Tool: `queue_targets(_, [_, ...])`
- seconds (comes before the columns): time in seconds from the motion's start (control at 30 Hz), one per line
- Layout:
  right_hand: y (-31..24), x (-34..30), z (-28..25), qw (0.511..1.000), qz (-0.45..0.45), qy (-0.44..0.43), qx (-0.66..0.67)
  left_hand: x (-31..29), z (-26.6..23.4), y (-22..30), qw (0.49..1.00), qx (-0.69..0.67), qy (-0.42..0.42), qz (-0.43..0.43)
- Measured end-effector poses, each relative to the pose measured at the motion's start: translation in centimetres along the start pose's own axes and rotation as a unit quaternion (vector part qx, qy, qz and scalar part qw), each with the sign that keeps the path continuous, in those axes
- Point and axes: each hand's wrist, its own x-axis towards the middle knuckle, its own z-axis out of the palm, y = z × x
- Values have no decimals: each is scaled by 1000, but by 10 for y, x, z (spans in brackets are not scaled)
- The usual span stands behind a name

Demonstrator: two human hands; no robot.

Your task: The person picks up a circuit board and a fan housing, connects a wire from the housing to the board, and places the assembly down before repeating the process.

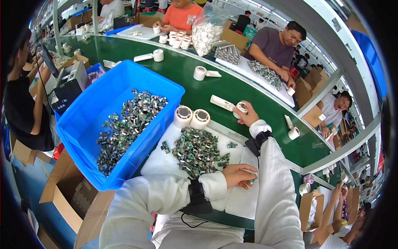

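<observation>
Head view: our left hand [238, 174] pinches a small green circuit board [252, 181] (light, stiff; edges suit best); right hand [248, 117] grips a tape roll [241, 108].

Left hand [237, 174]: rests on the white mat [242, 201], fingers pinching small green parts [251, 176].
Right hand [247, 116]: stretched forward, gripping a white tape roll [240, 108] on the green bench [232, 89].
Pile of green parts [197, 151]: heaped on the mat, just behind the left hand.
Two white rolls [191, 117]: upright, touching, beside the pile.
Blue bin [91, 124]: left, holding more green parts.
</observation>
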Motion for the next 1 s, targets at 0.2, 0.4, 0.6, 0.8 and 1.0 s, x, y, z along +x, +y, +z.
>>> queue_targets(0.2, [-7,-25,-46,999,-1,-19,34,0,1,-1,1000,26,-11,-4])
queue_targets(0.4, [-27,-148,-139,996,-5,-90,23,-2,-5,-7,1000,23,14,-14])
queue_targets(0.6, [19,-289,-201,989,-66,-124,44,-16,9,9,996,83,-6,-42])
queue_targets(0.8, [21,-374,-184,989,-18,-71,-131,-13,14,4,969,228,-50,-86])
queue_targets(1.0, [-7,-374,-162,928,-82,115,-345,-27,59,15,954,298,-33,-16])
